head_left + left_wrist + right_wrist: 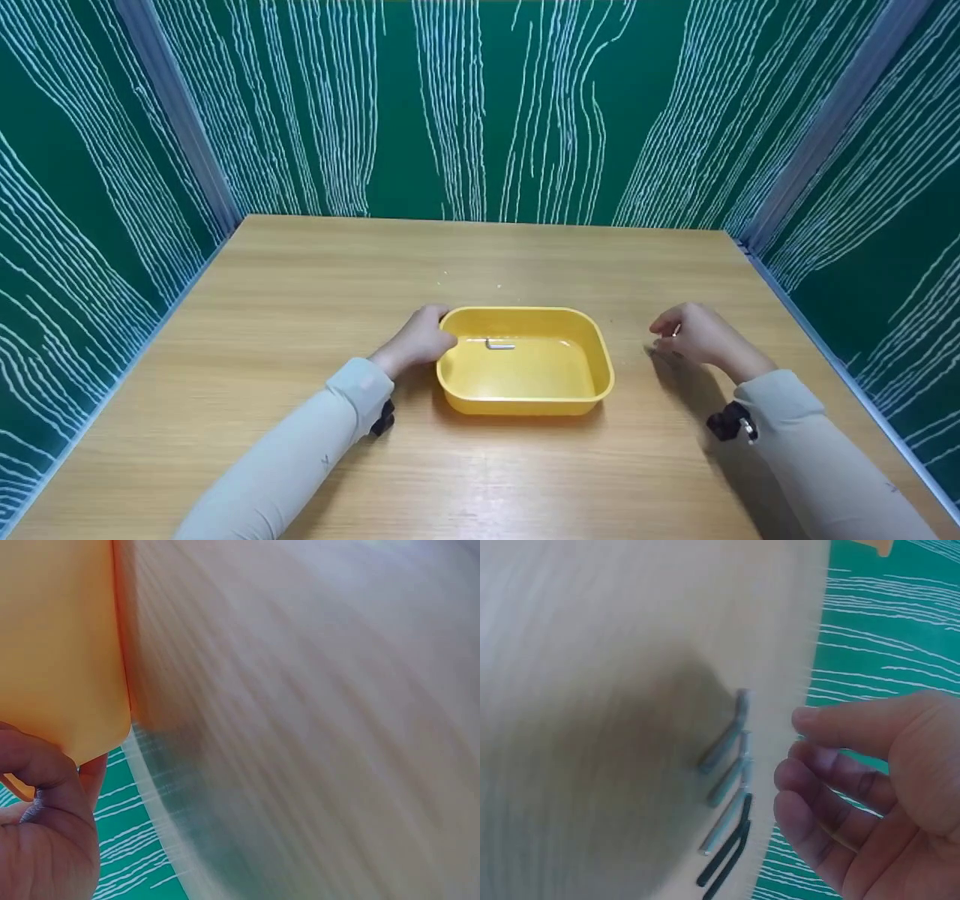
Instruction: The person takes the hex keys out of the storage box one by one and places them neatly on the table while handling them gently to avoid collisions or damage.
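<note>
A yellow plastic tub (525, 406) sits on the table with one silver hex key (501, 346) lying on its floor. My left hand (417, 339) grips the tub's left rim, thumb over the inside and fingers outside. In the left wrist view, the curled fingers (37, 765) hold the tub's edge. To the right of the tub, my right hand (697, 337) hovers just above the table, fingers loosely bent with nothing between them. Beside its fingertips in the right wrist view lie several L-shaped hex keys (726, 829), silver and black. In the head view the hand mostly hides them.
The wooden table (300, 300) is bounded by green walls (397, 112) with white wavy lines. Grey posts (180, 112) stand at the two back corners. Small white specks dot the wood behind the tub.
</note>
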The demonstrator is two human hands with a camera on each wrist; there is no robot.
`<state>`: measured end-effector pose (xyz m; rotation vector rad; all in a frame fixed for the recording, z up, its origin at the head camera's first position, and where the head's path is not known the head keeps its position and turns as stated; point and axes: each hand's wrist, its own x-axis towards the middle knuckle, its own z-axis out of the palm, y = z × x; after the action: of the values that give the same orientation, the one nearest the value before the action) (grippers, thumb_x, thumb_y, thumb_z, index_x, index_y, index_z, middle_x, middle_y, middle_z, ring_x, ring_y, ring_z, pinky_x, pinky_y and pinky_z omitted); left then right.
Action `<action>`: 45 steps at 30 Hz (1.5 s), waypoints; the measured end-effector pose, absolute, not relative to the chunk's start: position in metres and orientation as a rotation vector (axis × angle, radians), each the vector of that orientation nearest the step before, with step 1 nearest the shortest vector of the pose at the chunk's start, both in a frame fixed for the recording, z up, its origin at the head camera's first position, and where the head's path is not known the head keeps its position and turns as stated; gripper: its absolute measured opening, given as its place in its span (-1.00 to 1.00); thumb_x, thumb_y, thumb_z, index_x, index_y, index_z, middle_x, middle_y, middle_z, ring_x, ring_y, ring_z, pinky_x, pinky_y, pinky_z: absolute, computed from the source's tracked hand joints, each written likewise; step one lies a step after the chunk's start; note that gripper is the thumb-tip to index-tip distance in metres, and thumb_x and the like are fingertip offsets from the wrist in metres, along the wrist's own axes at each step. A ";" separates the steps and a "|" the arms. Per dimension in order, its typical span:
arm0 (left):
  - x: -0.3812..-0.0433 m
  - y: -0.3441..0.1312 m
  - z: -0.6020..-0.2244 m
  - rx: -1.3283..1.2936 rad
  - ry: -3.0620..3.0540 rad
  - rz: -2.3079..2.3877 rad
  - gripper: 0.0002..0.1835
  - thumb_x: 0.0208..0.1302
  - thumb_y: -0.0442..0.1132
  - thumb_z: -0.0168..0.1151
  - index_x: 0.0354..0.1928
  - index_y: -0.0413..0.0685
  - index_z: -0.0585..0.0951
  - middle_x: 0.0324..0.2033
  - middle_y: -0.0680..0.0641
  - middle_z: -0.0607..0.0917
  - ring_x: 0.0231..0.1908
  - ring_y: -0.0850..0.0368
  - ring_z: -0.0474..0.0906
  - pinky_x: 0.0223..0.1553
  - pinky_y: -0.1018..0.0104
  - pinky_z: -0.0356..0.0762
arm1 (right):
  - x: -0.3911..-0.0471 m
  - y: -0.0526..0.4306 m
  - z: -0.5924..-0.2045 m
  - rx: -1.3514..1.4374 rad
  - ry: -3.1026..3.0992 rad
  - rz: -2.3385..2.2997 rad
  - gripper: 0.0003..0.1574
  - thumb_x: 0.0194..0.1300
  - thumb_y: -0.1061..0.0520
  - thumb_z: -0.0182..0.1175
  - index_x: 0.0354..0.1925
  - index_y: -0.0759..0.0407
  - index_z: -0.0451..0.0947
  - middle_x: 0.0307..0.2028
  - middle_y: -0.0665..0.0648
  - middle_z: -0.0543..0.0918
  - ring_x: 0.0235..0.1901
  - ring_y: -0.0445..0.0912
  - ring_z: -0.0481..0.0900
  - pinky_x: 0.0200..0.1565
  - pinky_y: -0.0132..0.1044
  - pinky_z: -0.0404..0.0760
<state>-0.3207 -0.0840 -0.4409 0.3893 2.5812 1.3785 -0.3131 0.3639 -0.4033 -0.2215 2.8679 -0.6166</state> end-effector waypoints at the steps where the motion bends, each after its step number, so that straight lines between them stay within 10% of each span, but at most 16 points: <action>1: -0.320 -0.084 -0.441 0.389 2.583 1.375 -0.56 0.23 -0.49 0.12 0.16 -0.36 0.65 -0.17 -0.14 0.69 -0.26 0.10 0.60 -0.16 0.29 0.70 | -0.313 0.363 -0.402 -0.220 2.865 -0.626 -0.63 0.35 0.31 0.39 0.10 0.43 0.73 -0.09 0.36 0.76 -0.22 0.04 0.66 -0.16 -0.18 0.79; 24: -0.321 -0.084 -0.440 0.352 2.580 1.369 -0.54 0.26 -0.48 0.15 0.22 -0.37 0.62 -0.09 -0.19 0.70 -0.21 0.07 0.62 -0.12 0.25 0.74 | -0.306 0.327 -0.385 -0.377 2.976 -0.828 -0.48 0.40 0.03 0.47 0.23 0.22 0.70 0.06 0.31 0.73 -0.06 0.11 0.64 -0.20 -0.40 0.72; 34: -0.321 -0.084 -0.441 0.388 2.572 1.382 -0.54 0.22 -0.48 0.12 0.18 -0.37 0.64 -0.17 -0.15 0.70 -0.29 0.10 0.63 -0.23 0.30 0.71 | -0.300 0.305 -0.384 -0.587 3.055 -0.864 -0.36 0.35 -0.01 0.52 0.27 0.27 0.68 0.13 0.35 0.74 0.04 0.21 0.68 0.11 0.21 0.77; 45: -0.321 -0.084 -0.441 0.379 2.585 1.360 -0.57 0.24 -0.48 0.13 0.16 -0.34 0.65 -0.16 -0.14 0.69 -0.27 0.09 0.61 -0.19 0.29 0.69 | -0.297 0.283 -0.380 -0.593 2.970 -0.895 -0.24 0.33 -0.04 0.55 0.40 0.16 0.60 0.27 0.30 0.68 0.22 0.26 0.61 0.29 0.29 0.67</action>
<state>-0.3207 -0.0845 -0.4409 0.3790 2.5849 1.3598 -0.2970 0.2834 -0.3802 -0.5934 2.9697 -0.8954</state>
